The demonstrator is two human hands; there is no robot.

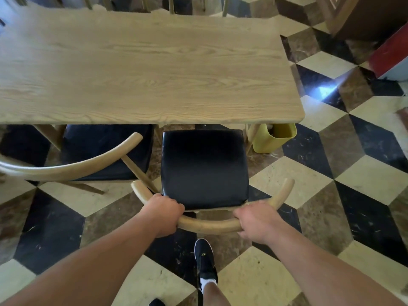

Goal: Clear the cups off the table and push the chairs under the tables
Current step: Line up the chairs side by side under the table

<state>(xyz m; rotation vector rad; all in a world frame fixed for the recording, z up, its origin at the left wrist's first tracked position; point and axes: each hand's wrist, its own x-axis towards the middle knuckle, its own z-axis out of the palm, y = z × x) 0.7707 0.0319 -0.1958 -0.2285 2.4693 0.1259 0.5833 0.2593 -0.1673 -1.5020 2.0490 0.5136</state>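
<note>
Your left hand (164,214) and right hand (254,220) both clench the chair (204,168) backrest. Its seat front meets the table (143,69) edge.

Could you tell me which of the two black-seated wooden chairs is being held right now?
The right-hand black-seated chair: both hands grip its curved backrest; the left chair stands untouched.

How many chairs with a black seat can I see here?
2: one chair held by both hands, directly before the table; another chair to its left. The legs beyond the table may belong to others.
</note>
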